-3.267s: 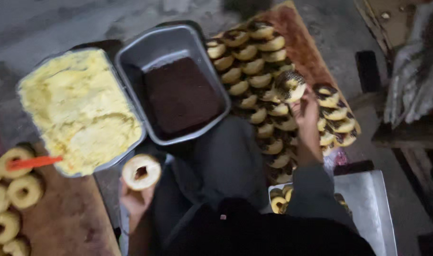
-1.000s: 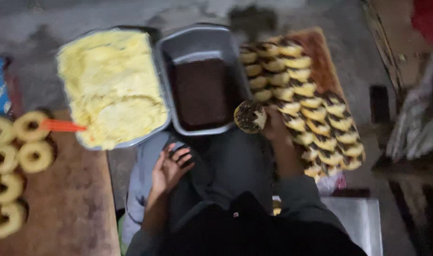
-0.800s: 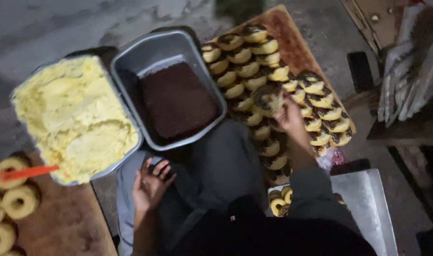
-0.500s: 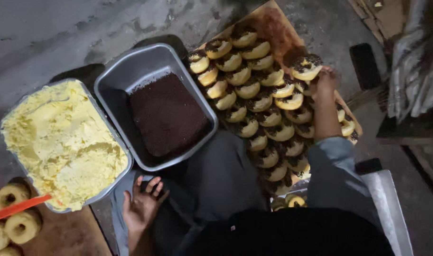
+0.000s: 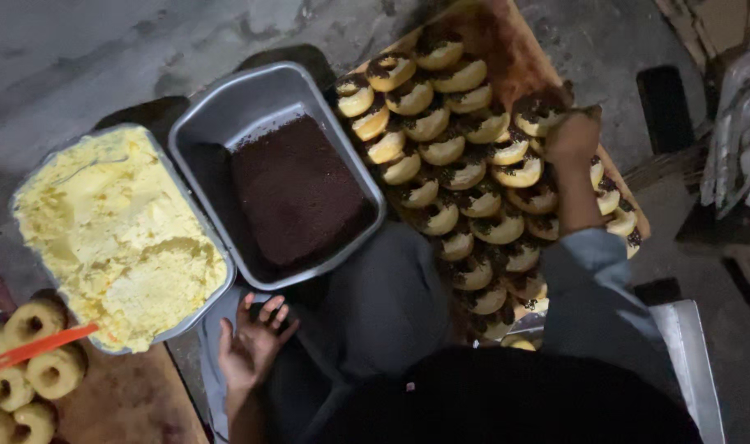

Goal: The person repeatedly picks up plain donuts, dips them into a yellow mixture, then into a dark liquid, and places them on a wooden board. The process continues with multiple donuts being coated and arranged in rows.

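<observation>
My right hand (image 5: 574,136) holds a sprinkle-topped doughnut (image 5: 538,112) at the far right end of the rows of topped doughnuts (image 5: 453,177) on a wooden board (image 5: 519,49). My left hand (image 5: 251,345) rests palm up on my lap with its fingers apart and nothing in it, just below a grey metal tray (image 5: 227,115) of dark chocolate sprinkles (image 5: 297,193). Left of that stands a second tray of yellow cream (image 5: 116,234).
Plain ring doughnuts (image 5: 30,362) lie on a wooden board (image 5: 128,403) at the lower left, with an orange spatula (image 5: 42,347) over them. A metal tray (image 5: 695,362) sits at the lower right. Grey concrete floor (image 5: 103,49) lies beyond the trays.
My right hand carried a sprinkle-coated doughnut from beside the sprinkle tray out to the far right of the board. My left hand let go of its plain doughnut and dropped onto my lap.
</observation>
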